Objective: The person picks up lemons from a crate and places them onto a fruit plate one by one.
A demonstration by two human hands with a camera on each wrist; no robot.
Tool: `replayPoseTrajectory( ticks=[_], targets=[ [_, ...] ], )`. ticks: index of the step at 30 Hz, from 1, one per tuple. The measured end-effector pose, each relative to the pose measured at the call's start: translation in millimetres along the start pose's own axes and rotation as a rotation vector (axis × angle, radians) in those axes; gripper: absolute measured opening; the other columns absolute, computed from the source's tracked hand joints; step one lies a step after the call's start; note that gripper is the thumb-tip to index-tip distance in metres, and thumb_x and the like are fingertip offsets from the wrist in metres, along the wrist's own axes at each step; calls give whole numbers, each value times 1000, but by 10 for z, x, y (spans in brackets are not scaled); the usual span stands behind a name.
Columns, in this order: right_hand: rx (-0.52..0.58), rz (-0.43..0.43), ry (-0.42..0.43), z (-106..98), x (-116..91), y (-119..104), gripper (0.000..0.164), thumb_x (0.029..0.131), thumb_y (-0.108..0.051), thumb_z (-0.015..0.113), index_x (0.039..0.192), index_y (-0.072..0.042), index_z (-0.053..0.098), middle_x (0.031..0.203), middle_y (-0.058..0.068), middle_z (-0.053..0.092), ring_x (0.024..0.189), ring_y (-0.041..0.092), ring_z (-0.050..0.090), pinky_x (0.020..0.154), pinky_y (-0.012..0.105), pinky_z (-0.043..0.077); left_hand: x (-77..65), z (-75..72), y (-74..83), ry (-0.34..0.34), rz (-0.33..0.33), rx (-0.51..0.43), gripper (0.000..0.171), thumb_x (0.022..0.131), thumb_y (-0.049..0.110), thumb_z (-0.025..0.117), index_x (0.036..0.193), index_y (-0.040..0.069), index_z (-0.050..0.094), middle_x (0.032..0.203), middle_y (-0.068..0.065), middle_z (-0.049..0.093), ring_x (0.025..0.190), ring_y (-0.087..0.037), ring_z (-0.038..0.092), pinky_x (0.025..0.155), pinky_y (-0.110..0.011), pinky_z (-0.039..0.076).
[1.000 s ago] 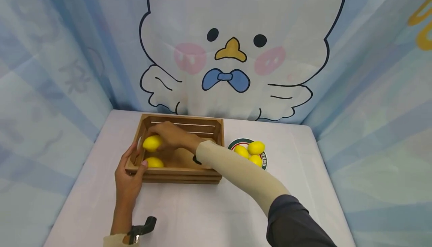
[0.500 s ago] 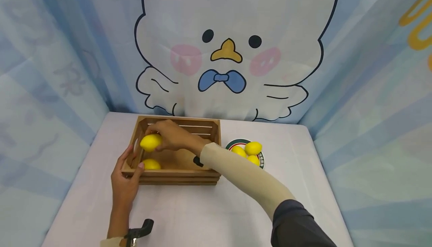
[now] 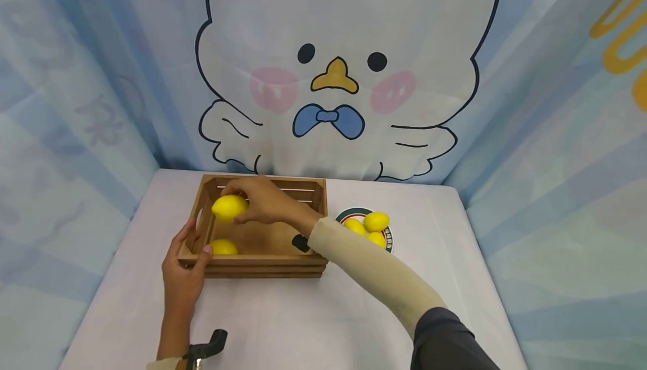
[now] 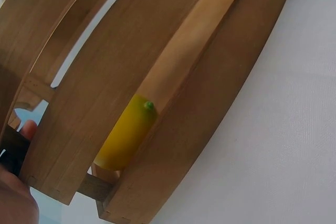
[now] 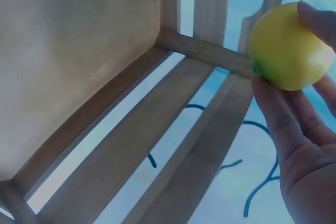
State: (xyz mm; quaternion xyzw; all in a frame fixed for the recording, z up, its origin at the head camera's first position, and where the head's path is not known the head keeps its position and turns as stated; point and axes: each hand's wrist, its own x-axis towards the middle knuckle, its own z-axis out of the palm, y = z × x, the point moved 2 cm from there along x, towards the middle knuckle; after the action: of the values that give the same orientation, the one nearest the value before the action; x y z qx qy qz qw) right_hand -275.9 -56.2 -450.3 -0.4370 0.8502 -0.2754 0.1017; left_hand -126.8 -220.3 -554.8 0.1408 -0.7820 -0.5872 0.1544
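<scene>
In the head view, my right hand [image 3: 266, 199] pinches a yellow lemon [image 3: 229, 208] above the left part of a slatted wooden crate [image 3: 265, 267]. The right wrist view has thumb and fingers around this lemon [image 5: 289, 45], level with the crate's top slat. My left hand [image 3: 182, 283] grips the crate's left end, thumb over the front rim. A second lemon [image 3: 223, 247] lies inside at the front left corner; between the slats in the left wrist view, that lemon [image 4: 127, 135] shows a green tip. Part of my left hand [image 4: 16, 200] appears at that view's edge.
Right of the crate stands a round plate [image 3: 356, 211] with a green and red rim, bearing 3 lemons [image 3: 376, 222]. Both stand on a white-covered table [image 3: 283, 325]. Printed curtains [image 3: 336, 151] enclose the back and sides.
My right hand has lifted the lemon a little higher over the crate and slightly to the right. The left hand keeps its hold on the crate's end. The head view has shifted slightly.
</scene>
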Motion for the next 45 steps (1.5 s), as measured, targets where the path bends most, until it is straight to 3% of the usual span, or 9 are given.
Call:
replayPoseTrajectory(
  ticks=[4,10,17,20,28,35,45],
  targets=[
    [45,17,18,-21,-40,16,52,78,-25,87,124,-21,64,122,-10,67,105,4,58,95,24,54,-14,-16,1,11,5,-18,63,95,20,67,149,39,40,154,15,43,140,-13,44,121,-44,32],
    [117,42,62,-99,-151,-1,54,78,-26,86,127,-21,64,123,-9,66,106,7,61,95,26,55,-26,-20,18,11,26,-39,63,95,20,68,149,37,41,155,15,42,141,-13,43,124,-47,25],
    [198,70,131,-253,-310,-1,53,78,-29,86,126,-22,64,121,-9,66,106,6,61,94,20,54,-4,-19,14,8,79,-26,64,94,18,68,149,34,42,155,14,43,137,-13,46,115,-16,35],
    [194,79,161,-305,-383,10,54,78,-27,86,127,-22,63,121,-9,65,108,5,60,97,20,53,3,-20,7,12,80,-19,64,94,18,68,149,35,42,155,13,43,137,-12,46,113,-12,34],
    [221,123,218,-414,-572,58,53,78,-22,86,126,-22,63,120,-10,63,107,6,60,97,23,54,15,-19,-3,8,78,-25,64,94,16,69,149,33,42,155,13,43,138,-13,46,115,-14,33],
    [172,136,272,-501,-670,121,53,75,-27,88,123,-29,65,117,-15,65,102,4,59,91,24,55,10,-23,-8,15,58,-20,63,94,16,68,150,32,42,155,11,44,140,-11,44,119,-20,31],
    [212,161,358,-634,-842,216,55,75,-24,88,125,-25,64,123,-11,63,104,8,60,89,19,57,3,-6,14,15,61,-34,63,95,15,67,150,33,43,155,11,44,138,-11,45,123,-29,27]
  ],
)
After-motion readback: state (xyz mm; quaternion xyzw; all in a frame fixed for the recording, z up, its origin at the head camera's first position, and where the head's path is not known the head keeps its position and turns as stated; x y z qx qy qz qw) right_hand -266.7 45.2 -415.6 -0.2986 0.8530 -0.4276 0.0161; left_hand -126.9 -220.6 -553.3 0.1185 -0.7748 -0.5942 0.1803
